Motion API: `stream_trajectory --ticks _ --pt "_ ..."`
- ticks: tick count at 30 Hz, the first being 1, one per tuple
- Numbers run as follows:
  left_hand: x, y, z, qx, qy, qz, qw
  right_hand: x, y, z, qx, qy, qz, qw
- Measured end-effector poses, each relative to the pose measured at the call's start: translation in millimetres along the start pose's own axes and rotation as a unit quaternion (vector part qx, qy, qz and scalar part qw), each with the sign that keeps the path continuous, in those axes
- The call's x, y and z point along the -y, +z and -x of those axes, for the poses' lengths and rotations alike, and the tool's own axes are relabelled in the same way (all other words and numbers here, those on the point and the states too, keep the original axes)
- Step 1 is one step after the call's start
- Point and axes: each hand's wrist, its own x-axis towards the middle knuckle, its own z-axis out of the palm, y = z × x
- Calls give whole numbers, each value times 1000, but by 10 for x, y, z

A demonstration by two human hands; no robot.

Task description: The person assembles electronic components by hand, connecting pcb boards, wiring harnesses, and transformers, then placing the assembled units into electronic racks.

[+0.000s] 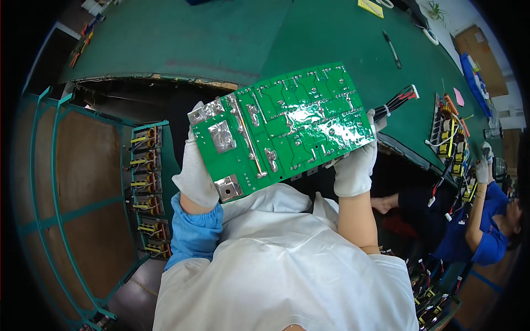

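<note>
White shirt [292, 265], left grip [197, 172] and right grip [356, 170] on board [279, 132] edges, tabletop [182, 47] beyond

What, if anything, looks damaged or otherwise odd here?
The near edge of the green table looks rough and chipped. A blue sleeve is on the left forearm only; the right forearm is bare, an odd mismatch. The circuit board in the left hand and right hand shows no obvious damage.

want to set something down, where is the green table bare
Widest bare patch: the green table beyond the circuit board, left of the pen. Smaller: between pen and wired assembly. Crowded: the far right, with yellow pad and white roll.
</note>
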Motion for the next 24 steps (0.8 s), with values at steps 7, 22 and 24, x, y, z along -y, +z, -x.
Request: stream_trajectory --ticks 7,22,24 --pt "-361 -231 176 27 25 -45 998 53 106 -154 -10 121 261 958" --pt "-1696 -385 1603 -332 377 -699 510 2270 -1079 -3411 -125 -121 907 382" --pt "-1671 -329 1604 -398 397 -473 679 2135 -990 -3447 -75 -196 911 354"
